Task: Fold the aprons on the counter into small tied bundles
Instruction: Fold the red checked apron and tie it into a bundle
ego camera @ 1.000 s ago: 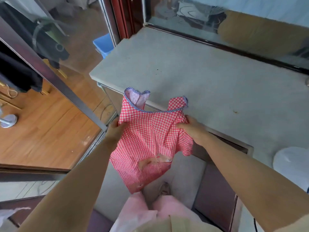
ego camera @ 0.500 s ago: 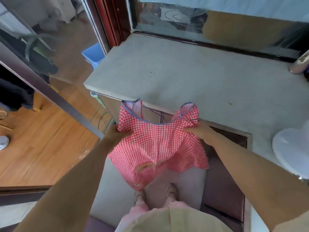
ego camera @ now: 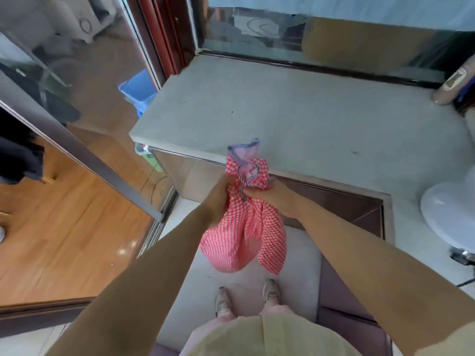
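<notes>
Now gathered instead of spread: the red checked apron (ego camera: 244, 227), held wide by its two upper corners half a second ago, here drawn in to a narrow neck. Hangs below that neck as a loose pouch in the air, just in front of the near edge of the counter (ego camera: 282, 111), not resting on it. Above the neck, a crumpled top with striped trim (ego camera: 246, 173) looping across it and one pale flap standing up.

Clamped at the neck from both sides: left hand (ego camera: 218, 199) curled round the cloth on its own side, right hand (ego camera: 272, 196) curled round it opposite, the two nearly touching.

Reads as the turn from spreading out to bundling. Looks like gathering mostly done and tying just begun or about to begin. No finished knot to be made out, so probably early to middle for this piece.

Striped trim: a tie already wound round, or only the neck edge fallen into a ring? Cannot tell, with motion blur right there. Fingertips of both hands buried in cloth, so no saying which of them pinch the trim. Long ties, if any, out of sight inside the folds. Further aprons, if any, outside the view. Right end of the counter cut off by the frame, with a bottle-like thing (ego camera: 452, 86) and a white round thing (ego camera: 447, 217) only partly showing. Below the pouch, a pair of shoes (ego camera: 223, 301) on pale floor.
</notes>
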The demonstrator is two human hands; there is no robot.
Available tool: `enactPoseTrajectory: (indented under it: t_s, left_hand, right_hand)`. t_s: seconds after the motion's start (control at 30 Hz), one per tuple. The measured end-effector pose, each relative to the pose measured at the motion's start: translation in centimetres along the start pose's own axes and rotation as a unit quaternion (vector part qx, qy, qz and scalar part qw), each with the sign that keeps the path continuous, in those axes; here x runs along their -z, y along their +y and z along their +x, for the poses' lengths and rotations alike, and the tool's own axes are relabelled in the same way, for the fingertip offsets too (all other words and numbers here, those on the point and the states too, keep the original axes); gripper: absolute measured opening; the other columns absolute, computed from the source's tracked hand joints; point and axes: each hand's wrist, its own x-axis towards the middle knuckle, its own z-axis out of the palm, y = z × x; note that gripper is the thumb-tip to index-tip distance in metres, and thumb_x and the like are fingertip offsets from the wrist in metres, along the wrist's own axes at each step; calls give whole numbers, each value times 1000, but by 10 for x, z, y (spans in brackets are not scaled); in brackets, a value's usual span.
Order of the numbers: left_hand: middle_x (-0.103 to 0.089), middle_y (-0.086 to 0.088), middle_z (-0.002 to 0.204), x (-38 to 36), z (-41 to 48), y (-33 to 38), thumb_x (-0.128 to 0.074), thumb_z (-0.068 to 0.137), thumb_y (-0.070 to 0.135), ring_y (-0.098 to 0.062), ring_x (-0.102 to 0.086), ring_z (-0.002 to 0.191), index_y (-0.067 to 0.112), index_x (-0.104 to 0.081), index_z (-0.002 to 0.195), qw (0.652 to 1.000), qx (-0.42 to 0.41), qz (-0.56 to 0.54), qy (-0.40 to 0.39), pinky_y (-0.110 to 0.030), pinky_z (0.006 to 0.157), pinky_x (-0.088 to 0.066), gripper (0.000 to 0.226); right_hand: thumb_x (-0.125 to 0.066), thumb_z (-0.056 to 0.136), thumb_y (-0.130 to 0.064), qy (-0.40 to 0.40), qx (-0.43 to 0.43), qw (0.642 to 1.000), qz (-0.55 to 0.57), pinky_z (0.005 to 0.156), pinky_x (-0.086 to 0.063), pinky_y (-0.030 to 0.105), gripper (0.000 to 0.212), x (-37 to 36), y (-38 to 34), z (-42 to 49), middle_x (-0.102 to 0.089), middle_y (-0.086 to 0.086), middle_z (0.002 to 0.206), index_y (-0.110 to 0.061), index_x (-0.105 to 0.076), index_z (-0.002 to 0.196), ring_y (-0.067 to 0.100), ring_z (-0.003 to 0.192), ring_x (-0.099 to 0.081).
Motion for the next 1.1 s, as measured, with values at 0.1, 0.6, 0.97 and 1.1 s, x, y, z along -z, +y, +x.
enactPoseTrajectory:
  t_s: [0.1,0.6,0.97,1.1]
  left_hand:
    - [-55,-14,84,17,4,0,-28,87,28,-19,-48,74,6,-58,92,999,16,-31,-6,-26,60,-45,38]
    - [-71,-12,102,41,16,-1,-60,94,11,-21,-67,88,2,-65,111,970,-119,211,30,-32,81,-55,20]
    - [-65,-12,73,87,26,-24,-49,98,22,-25,-57,67,21,-54,71,891,-89,372,244,-32,69,-44,27]
    - [-59,-9,70,75,27,-5,-44,101,19,-20,-47,61,11,-58,83,859,-148,395,289,-26,53,-29,24]
  right_hand:
    - [-75,83,-14,25,6,999,41,89,-56,37,26,4,-3,-3,-74,7,106,-19,-71,108,24,99,-70]
    - [-77,67,-60,55,-68,996,-28,100,-48,49,52,15,-15,-7,-74,6,104,-22,-71,101,30,105,-67]
    - [-65,86,-19,181,-212,905,-322,95,-51,40,34,79,34,-30,-66,16,115,0,-65,114,34,109,-62]
    - [-62,91,-15,283,-28,897,-338,71,-45,29,17,79,13,-23,-70,14,93,-6,-71,102,23,83,-63]
